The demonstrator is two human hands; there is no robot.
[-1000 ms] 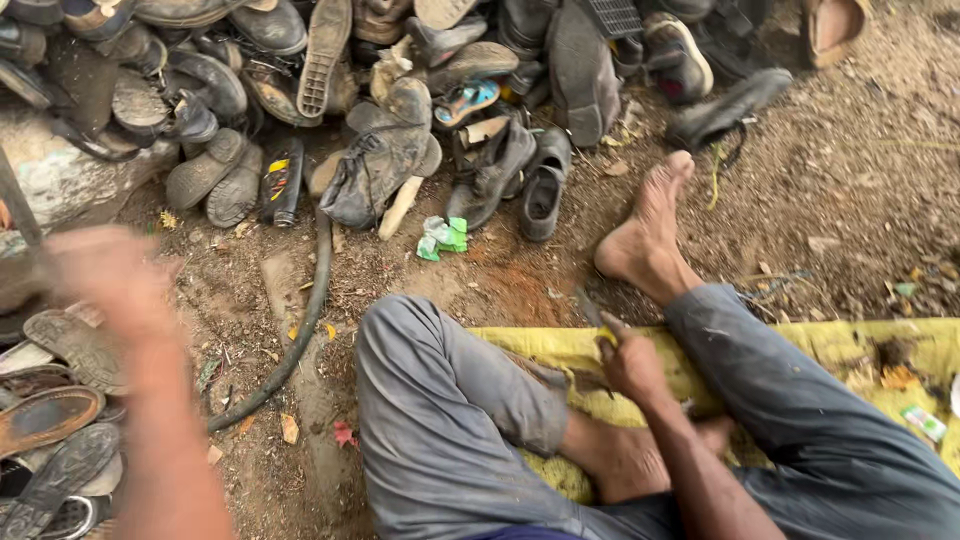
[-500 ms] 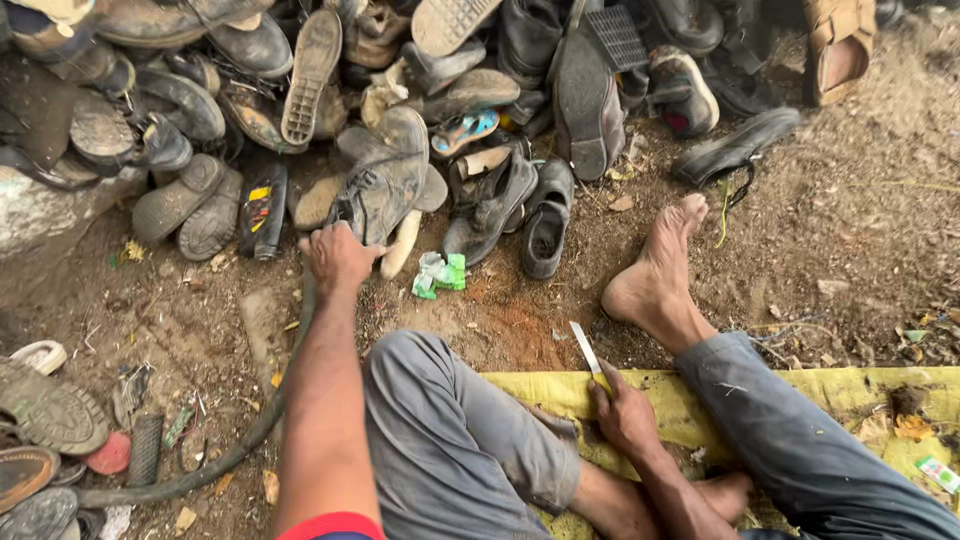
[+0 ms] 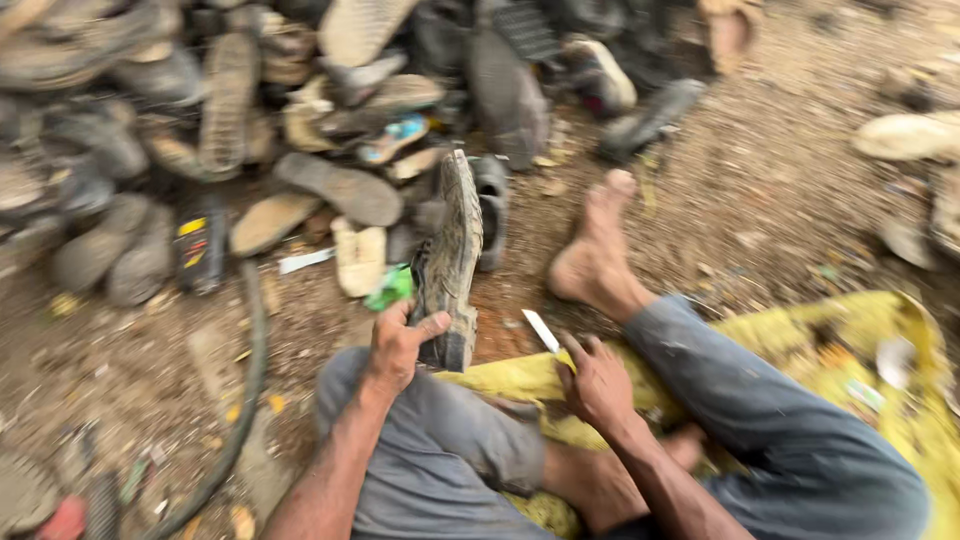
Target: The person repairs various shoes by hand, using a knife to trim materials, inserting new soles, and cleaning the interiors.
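The left hand (image 3: 400, 345) grips a worn shoe (image 3: 452, 255) by its near end, fingers (image 3: 432, 326) wrapped around the heel edge and closed on it. The shoe stands on end, its long axis running almost straight up the view, tilted slightly to the right; the toe points away from the person toward the heap of old footwear (image 3: 300, 120), and the heel sits down at the left knee. Its sole faces the camera: grey-brown, caked with dirt, the tread blurred but rough-looking, the edges ragged.

To the right of the shoe, the right hand (image 3: 595, 380) rests on the yellow sack (image 3: 850, 350) spread on the ground, fingers curled around a small knife (image 3: 541, 330) whose pale blade sticks up and to the left, toward the shoe's heel but apart from it. Just beyond the shoe's right edge the person's bare foot (image 3: 595, 260) lies on the dirt, toes pointing away. A green scrap (image 3: 390, 288) lies just left of the shoe, and a dark hose (image 3: 250, 370) curves along the ground farther left.
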